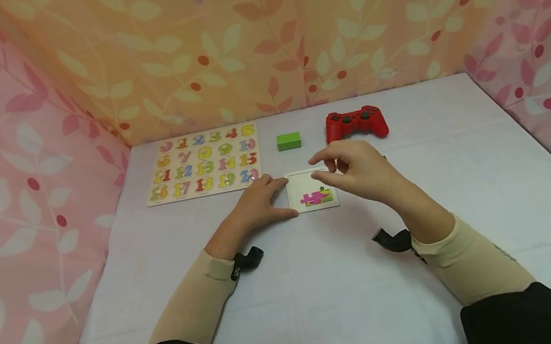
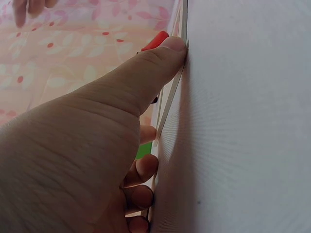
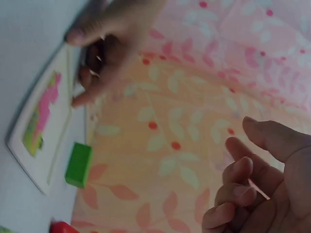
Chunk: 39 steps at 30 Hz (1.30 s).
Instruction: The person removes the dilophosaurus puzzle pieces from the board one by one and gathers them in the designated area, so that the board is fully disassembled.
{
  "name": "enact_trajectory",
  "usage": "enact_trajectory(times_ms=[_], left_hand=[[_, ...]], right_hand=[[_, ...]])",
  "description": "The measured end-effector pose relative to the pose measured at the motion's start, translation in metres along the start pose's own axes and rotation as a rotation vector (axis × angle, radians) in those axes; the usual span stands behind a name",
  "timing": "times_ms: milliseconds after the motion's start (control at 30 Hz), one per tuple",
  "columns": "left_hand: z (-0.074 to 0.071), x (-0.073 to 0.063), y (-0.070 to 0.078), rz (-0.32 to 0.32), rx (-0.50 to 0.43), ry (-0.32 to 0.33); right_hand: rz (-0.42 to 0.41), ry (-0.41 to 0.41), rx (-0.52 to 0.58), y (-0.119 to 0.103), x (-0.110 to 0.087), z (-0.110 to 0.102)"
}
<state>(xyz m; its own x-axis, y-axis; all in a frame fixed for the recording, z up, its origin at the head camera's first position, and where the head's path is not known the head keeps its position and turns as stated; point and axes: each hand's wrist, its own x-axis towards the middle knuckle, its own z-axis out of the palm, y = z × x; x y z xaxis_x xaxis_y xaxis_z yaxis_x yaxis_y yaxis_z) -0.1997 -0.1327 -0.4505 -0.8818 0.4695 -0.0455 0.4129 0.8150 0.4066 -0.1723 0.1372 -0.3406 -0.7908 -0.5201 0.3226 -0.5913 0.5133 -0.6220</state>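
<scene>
A small white puzzle board (image 1: 297,184) lies flat on the table, with joined pink and yellow-green jigsaw pieces (image 1: 315,197) in its lower right part. My left hand (image 1: 254,202) holds the board by its left side, thumb at the near corner and index finger at the far one. In the left wrist view the thumb (image 2: 155,65) presses against the board's edge. Over the board's right side hovers my right hand (image 1: 363,171), fingers loosely bent. Its thumb and index finger stand apart with nothing between them, as the right wrist view also shows.
Behind the board lies a green block (image 1: 289,141). A red game controller (image 1: 356,123) is at the back right, a number puzzle board (image 1: 154,196) at the back left. A partly cut-off yellow-green thing (image 3: 6,229) shows in the right wrist view. Patterned cloth (image 1: 242,46) walls the table.
</scene>
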Motion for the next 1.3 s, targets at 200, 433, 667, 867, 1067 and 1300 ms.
enact_trajectory(times_ms=[200,433,667,867,1067,1300], left_hand=[[0.000,0.000,0.000,0.000,0.000,0.003],[0.000,0.000,-0.001,0.003,0.001,0.006],[0.001,0.000,-0.001,0.012,0.008,0.010],[0.001,0.001,-0.002,0.019,0.012,0.017],[0.002,0.001,-0.003,0.018,0.015,0.017],[0.002,0.001,-0.003,0.018,0.017,0.011]], right_hand=[[0.122,-0.343,-0.116,0.012,0.008,0.030],[0.147,-0.577,-0.249,0.036,0.009,0.058],[0.118,-0.523,-0.249,0.050,0.008,0.067],[0.174,-0.492,-0.151,0.058,0.011,0.067],[0.243,-0.483,-0.044,0.063,0.011,0.069],[0.229,-0.476,-0.032,0.064,0.011,0.068]])
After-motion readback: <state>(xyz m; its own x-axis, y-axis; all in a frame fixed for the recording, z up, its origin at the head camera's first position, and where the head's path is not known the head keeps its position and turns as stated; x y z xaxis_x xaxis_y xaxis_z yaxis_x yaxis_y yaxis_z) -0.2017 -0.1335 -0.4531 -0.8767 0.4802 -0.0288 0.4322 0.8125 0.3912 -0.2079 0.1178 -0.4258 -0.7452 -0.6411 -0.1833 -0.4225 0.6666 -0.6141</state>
